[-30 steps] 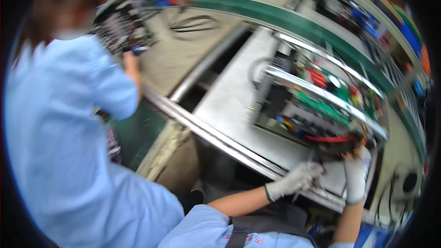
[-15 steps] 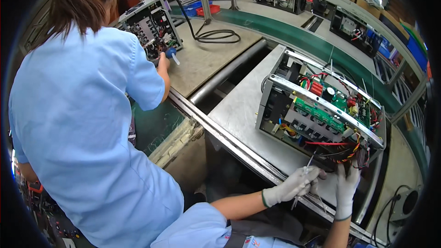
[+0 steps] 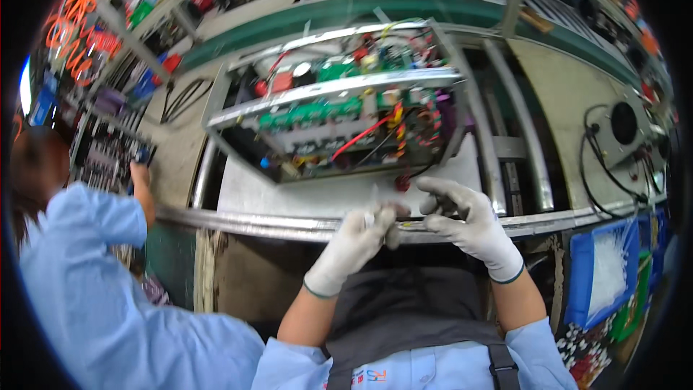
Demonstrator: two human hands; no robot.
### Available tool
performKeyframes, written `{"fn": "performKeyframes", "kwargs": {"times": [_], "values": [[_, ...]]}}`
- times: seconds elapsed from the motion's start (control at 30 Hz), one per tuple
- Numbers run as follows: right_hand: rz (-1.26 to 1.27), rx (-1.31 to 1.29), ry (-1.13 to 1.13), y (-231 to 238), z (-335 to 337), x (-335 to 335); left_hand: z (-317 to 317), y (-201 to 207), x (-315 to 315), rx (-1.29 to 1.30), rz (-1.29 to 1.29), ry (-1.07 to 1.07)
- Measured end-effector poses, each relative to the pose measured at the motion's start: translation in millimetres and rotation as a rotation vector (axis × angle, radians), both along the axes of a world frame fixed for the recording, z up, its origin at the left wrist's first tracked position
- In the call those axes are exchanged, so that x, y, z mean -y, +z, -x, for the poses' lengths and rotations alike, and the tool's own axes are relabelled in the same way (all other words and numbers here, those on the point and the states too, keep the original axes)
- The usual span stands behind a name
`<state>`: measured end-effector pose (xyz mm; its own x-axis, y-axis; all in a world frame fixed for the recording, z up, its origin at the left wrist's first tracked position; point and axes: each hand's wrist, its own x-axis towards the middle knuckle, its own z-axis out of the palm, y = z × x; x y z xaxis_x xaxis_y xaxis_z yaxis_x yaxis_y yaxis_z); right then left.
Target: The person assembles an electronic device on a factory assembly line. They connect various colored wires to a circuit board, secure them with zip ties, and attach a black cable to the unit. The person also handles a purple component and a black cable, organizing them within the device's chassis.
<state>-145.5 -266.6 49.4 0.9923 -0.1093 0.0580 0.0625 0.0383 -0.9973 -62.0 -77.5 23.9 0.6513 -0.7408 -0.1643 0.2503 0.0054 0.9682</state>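
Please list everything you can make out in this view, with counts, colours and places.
Open electronic unit: one, silver frame with green boards, beyond the hands
Red wire: one, red, on the unit's near side
Metal plate: one, silver, under the unit
Rollers: at least two, silver, right of the plate
Box with round opening: one, grey and black, right bench
Blue tray: one, blue, lower right
Coiled hoses: several, orange, upper left
Co-worker: one, light blue shirt, left
Apron: one, dark, bottom centre
Left hand: one, white-gloved, near edge
Right hand: one, white-gloved, beside the left
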Motion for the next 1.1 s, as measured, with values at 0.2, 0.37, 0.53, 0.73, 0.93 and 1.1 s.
{"fn": "performKeyframes", "kwargs": {"times": [0.2,0.37,0.53,0.73,0.93,1.1], "values": [[0.515,0.255,0.181,4.6,-4.2,-14.8,20.2,0.3,8.5,0.138,-0.135,-0.192],[0.666,0.229,0.248,-10.9,19.6,-16.6,32.7,-28.7,4.0,0.023,0.008,-0.228],[0.545,0.235,0.219,-26.1,46.7,-8.4,56.6,-21.5,8.0,0.003,-0.240,-0.384],[-0.067,0.149,-0.337,-40.9,86.8,41.7,51.9,-42.9,-13.9,0.354,-0.294,0.149],[-0.015,0.057,-0.076,-44.0,67.7,51.2,-9.0,-40.6,30.7,1.152,-0.578,0.128],[0.527,0.157,-0.057,-91.8,21.4,40.2,-18.7,-55.7,38.6,1.149,-0.522,-0.008]]}}
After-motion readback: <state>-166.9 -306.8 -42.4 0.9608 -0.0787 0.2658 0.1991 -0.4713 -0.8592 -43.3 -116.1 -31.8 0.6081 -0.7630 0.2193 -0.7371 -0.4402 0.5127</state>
